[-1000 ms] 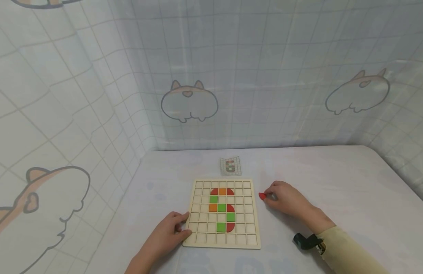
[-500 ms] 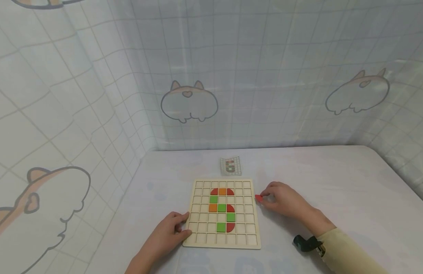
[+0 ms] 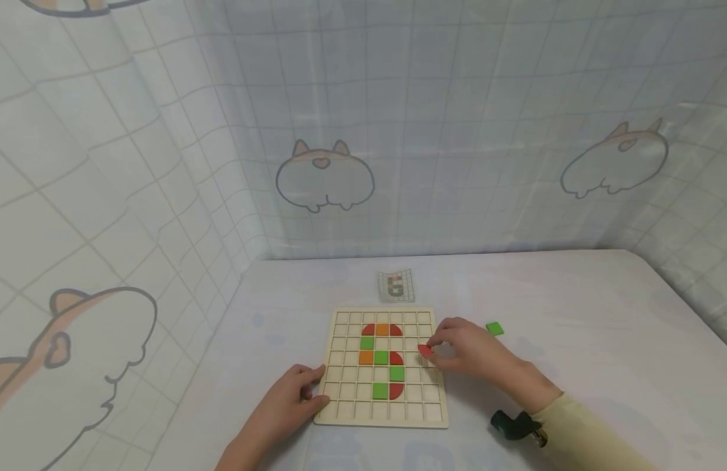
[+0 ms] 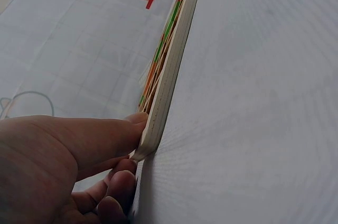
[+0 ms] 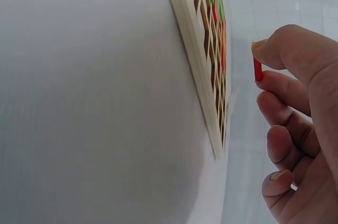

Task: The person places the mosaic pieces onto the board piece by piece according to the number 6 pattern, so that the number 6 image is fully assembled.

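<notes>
My right hand [image 3: 472, 350] pinches a red wooden tile [image 3: 425, 351] between thumb and index finger, over the right side of a pale wooden grid board [image 3: 441, 399]. In the right wrist view the tile [image 5: 257, 68] appears edge-on, apart from the board. Its full outline is partly hidden by the fingers. At the board's left edge, near the front corner, my left hand [image 3: 289, 399] rests its thumb and a finger against the frame. Red rounded tiles, green square tiles [image 3: 380, 390] and orange square tiles [image 3: 366, 357] sit in the board's middle squares.
Behind the board lies a small pattern card [image 3: 397, 286] with a coloured grid figure. A loose green square tile [image 3: 495, 328] lies on the white table [image 3: 552, 288], beyond my right hand. A white cloth printed with grid lines hangs around the table.
My right hand has moved left with the red tile, from beside the board to above its right side. The loose green tile has come into sight. My left hand has not moved.
</notes>
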The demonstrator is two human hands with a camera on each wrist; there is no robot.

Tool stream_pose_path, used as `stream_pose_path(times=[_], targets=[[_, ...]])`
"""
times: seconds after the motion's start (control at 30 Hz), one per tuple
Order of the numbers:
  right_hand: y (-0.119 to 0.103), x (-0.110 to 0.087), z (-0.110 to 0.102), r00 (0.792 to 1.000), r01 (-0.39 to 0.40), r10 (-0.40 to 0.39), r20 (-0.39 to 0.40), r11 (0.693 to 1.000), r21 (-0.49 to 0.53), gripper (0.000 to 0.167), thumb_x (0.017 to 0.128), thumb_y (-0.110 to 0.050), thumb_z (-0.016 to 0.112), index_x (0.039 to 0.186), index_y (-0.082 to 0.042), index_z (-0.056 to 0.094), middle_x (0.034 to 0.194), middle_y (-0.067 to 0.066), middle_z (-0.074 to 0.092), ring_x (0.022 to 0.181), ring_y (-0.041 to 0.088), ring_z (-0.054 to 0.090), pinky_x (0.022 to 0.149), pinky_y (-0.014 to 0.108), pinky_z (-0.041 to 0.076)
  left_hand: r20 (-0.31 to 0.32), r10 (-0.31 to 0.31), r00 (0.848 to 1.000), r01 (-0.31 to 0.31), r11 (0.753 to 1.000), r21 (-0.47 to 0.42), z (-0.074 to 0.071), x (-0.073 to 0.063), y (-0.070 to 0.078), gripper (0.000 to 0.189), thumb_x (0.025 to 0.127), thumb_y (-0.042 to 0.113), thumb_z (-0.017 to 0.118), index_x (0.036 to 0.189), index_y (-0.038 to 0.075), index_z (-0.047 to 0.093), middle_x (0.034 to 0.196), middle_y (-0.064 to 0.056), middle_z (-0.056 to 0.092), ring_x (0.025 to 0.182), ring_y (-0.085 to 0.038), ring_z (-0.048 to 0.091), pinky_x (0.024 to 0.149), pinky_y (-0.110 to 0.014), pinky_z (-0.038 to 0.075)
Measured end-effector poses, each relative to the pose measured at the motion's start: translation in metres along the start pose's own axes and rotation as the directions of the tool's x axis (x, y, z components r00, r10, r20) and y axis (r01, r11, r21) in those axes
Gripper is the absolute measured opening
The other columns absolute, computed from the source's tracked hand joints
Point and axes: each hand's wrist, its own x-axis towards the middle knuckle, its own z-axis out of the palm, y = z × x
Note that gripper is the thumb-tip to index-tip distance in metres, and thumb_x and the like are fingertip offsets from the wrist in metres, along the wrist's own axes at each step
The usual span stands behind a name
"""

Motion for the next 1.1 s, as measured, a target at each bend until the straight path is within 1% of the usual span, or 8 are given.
stream_pose_path(times=[0.2, 0.37, 0.53, 0.67, 0.83, 0.9, 1.1], targets=[[-0.013, 0.005, 0.008, 0.998, 0.058, -0.059, 0.029, 0.998, 0.032, 0.013, 0.083, -0.029, 0.077, 0.094, -0.022, 0.078, 0.093, -0.013, 0.060, 0.089, 0.007, 0.054, 0.079, 0.028, 0.049, -0.003, 0.000, 1.000, 0.000, 1.000, -0.002, 0.000, -0.001, 0.001, 0.061, 0.084, 0.032, 0.080, 0.136, 0.008, 0.061, 0.095, 0.003, 0.049, 0.081, -0.010, 0.047, 0.066, -0.026, 0.039], [-0.024, 0.011, 0.017, 0.991, 0.116, -0.120, 0.060, 0.991, 0.074, 0.012, 0.084, -0.026, 0.078, 0.094, -0.020, 0.079, 0.093, -0.011, 0.062, 0.088, 0.009, 0.055, 0.077, 0.026, 0.049, 0.000, -0.006, 1.000, 0.006, 1.000, -0.003, 0.001, 0.000, 0.000, 0.060, 0.084, 0.032, 0.080, 0.136, 0.008, 0.061, 0.094, 0.003, 0.049, 0.080, -0.010, 0.047, 0.064, -0.026, 0.039], [-0.038, 0.018, 0.027, 0.983, 0.155, -0.161, 0.089, 0.985, 0.073, 0.011, 0.087, -0.030, 0.075, 0.093, -0.022, 0.078, 0.093, -0.013, 0.061, 0.087, 0.005, 0.053, 0.076, 0.023, 0.048, 0.001, -0.017, 1.000, 0.017, 1.000, 0.002, 0.001, 0.001, -0.002, 0.060, 0.085, 0.032, 0.079, 0.136, 0.007, 0.061, 0.095, 0.003, 0.049, 0.080, -0.011, 0.047, 0.064, -0.026, 0.039], [-0.049, 0.024, 0.032, 0.976, 0.199, -0.203, 0.082, 0.978, 0.063, 0.012, 0.088, -0.033, 0.074, 0.094, -0.023, 0.078, 0.092, -0.013, 0.062, 0.087, 0.004, 0.053, 0.077, 0.022, 0.047, 0.002, -0.022, 1.000, 0.022, 1.000, 0.008, 0.001, 0.002, -0.003, 0.060, 0.085, 0.032, 0.079, 0.137, 0.008, 0.060, 0.095, 0.004, 0.049, 0.081, -0.011, 0.048, 0.064, -0.026, 0.039], [-0.062, 0.031, 0.037, 0.972, 0.205, -0.212, 0.101, 0.976, 0.073, 0.015, 0.088, -0.036, 0.073, 0.095, -0.024, 0.078, 0.091, -0.015, 0.061, 0.085, 0.003, 0.053, 0.077, 0.022, 0.047, 0.009, -0.030, 1.000, 0.030, 1.000, 0.000, 0.002, 0.003, -0.003, 0.060, 0.085, 0.033, 0.079, 0.137, 0.009, 0.060, 0.096, 0.003, 0.049, 0.081, -0.012, 0.048, 0.064, -0.027, 0.040], [-0.066, 0.033, 0.040, 0.971, 0.206, -0.213, 0.110, 0.976, 0.071, 0.016, 0.089, -0.037, 0.072, 0.095, -0.024, 0.078, 0.091, -0.015, 0.060, 0.083, 0.002, 0.052, 0.075, 0.020, 0.047, 0.012, -0.030, 0.999, 0.030, 1.000, -0.002, 0.002, 0.003, -0.003, 0.061, 0.085, 0.034, 0.079, 0.137, 0.009, 0.060, 0.097, 0.003, 0.049, 0.082, -0.012, 0.048, 0.064, -0.027, 0.040], [-0.073, 0.035, 0.045, 0.967, 0.209, -0.215, 0.136, 0.976, 0.057, 0.014, 0.088, -0.033, 0.074, 0.096, -0.023, 0.078, 0.091, -0.014, 0.059, 0.083, 0.002, 0.051, 0.075, 0.019, 0.046, 0.020, -0.027, 0.999, 0.027, 1.000, 0.003, 0.003, 0.005, -0.004, 0.061, 0.085, 0.034, 0.078, 0.138, 0.009, 0.060, 0.097, 0.003, 0.049, 0.082, -0.013, 0.048, 0.064, -0.026, 0.040]])
